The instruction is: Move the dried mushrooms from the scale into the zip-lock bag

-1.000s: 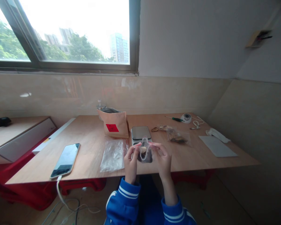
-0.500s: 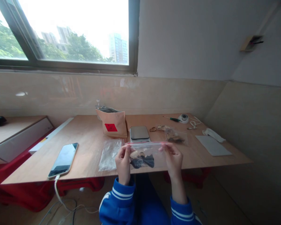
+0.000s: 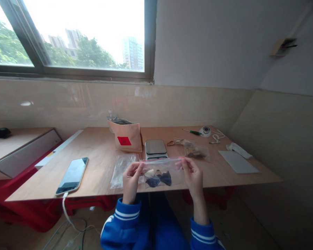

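Low in the frame's centre, the clear zip bag point(image 3: 162, 172) hangs stretched between both hands: the left hand point(image 3: 130, 181) pinches its left top corner, the right hand point(image 3: 193, 175) its right, above the table edge point(image 3: 94, 194)

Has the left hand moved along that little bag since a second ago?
Yes. The left hand has slid leftward, away from the scale, pulling the zip bag out flat between it and the right hand.

Both hands have stretched the zip bag point(image 3: 163, 171) flat.
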`<state>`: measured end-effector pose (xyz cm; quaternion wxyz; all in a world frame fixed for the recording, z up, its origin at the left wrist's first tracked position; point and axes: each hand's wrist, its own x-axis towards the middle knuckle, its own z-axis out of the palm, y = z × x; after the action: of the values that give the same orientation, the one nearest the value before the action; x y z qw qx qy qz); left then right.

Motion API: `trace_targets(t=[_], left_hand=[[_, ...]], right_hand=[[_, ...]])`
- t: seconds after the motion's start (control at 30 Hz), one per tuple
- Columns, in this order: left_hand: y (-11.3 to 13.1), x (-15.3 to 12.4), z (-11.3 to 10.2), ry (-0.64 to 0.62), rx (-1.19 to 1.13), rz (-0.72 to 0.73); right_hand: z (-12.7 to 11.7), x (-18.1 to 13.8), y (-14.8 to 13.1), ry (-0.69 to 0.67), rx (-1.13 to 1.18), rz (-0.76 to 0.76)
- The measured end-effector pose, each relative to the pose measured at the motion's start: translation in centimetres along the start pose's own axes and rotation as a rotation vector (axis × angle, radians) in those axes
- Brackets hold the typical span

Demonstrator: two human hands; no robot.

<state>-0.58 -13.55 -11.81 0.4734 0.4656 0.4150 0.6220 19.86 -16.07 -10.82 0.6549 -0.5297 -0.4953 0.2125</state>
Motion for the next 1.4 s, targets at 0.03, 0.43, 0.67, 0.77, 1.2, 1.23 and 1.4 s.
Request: trace_targets(t=[0.03, 0.43, 0.67, 0.77, 1.2, 1.23, 1.4], left_hand=[[0.0, 0.0, -0.1, 0.009, 0.025, 0.017], [-0.9, -0.6, 1.4, 0.105, 0.038, 0.132], [-0.7, -1.0, 2.5, 0.164, -0.118, 0.093], [-0.7, -1.0, 2.7, 0.179, -0.212, 0.045], [-1.8, -1.3, 2.1, 0.053, -0.205, 0.018], [-1.9, -1.3, 2.0, 0.047, -0.184, 0.017], [-1.3, -1.3, 1.9, 0.028, -0.097, 0.024]], right_hand=[[0.1, -0.1, 0.0, 0.002, -0.006, -0.002], [0.5, -0.4, 0.6, 0.079, -0.038, -0.010], [1.3, -0.3, 0.8, -0.056, 0.159, 0.114], [1.6, -0.4, 0.7, -0.179, 0.217, 0.124], [1.9, -0.6, 0.7, -0.091, 0.232, 0.156], [1.8, -0.6, 0.8, -0.081, 0.233, 0.161], [1.5, -0.6, 1.1, -0.063, 0.229, 0.160]])
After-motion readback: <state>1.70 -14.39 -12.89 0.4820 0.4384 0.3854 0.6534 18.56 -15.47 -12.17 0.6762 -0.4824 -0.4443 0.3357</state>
